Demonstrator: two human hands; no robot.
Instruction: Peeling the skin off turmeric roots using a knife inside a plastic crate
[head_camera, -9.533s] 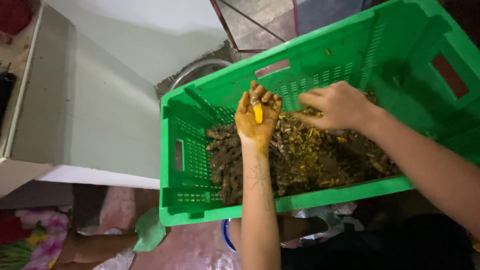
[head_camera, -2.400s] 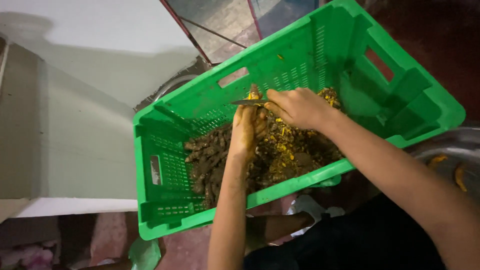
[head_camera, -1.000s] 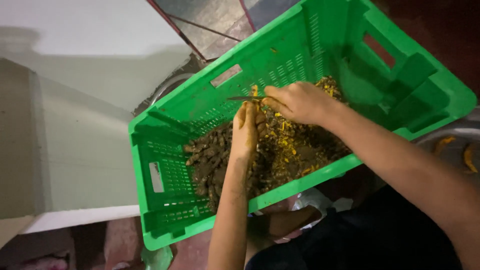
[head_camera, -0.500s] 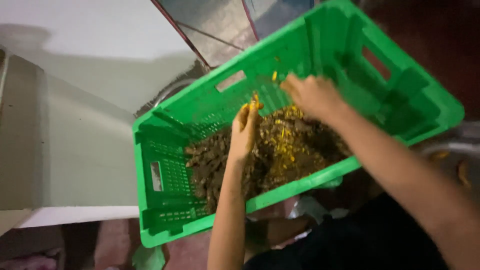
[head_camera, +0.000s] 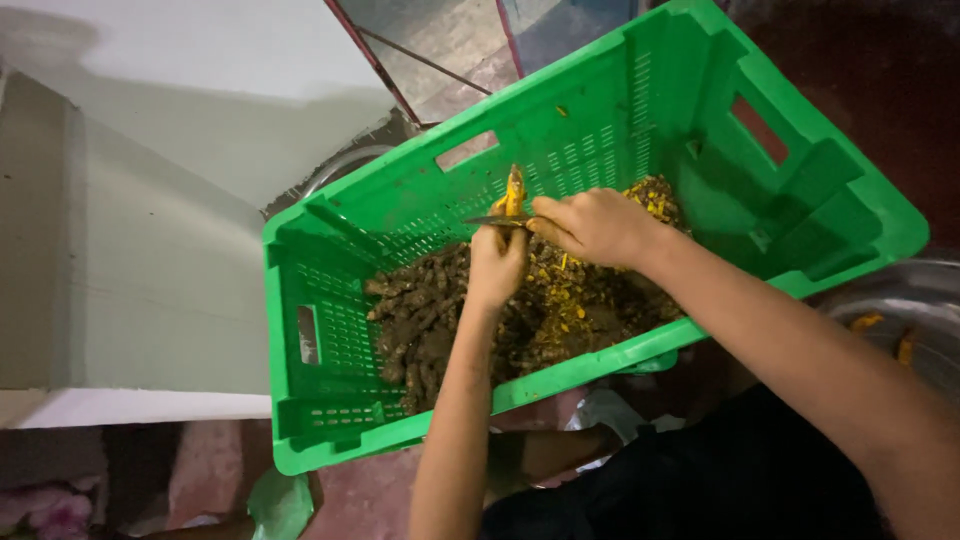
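Left hand (head_camera: 497, 268) fingers pinch an upright yellow root (head_camera: 514, 190) (over the green crate (head_camera: 640, 100)); right hand (head_camera: 592, 225) grips a knife (head_camera: 495, 221).

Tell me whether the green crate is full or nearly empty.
Partly filled: brown roots and yellow peelings cover only the green crate floor; its walls stand bare.

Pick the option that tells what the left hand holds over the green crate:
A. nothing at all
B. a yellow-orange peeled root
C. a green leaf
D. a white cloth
B: the left hand holds a yellow-orange root upright above the green crate, while the right hand sets a small knife blade against it; brown unpeeled roots and yellow peelings lie in the crate below.
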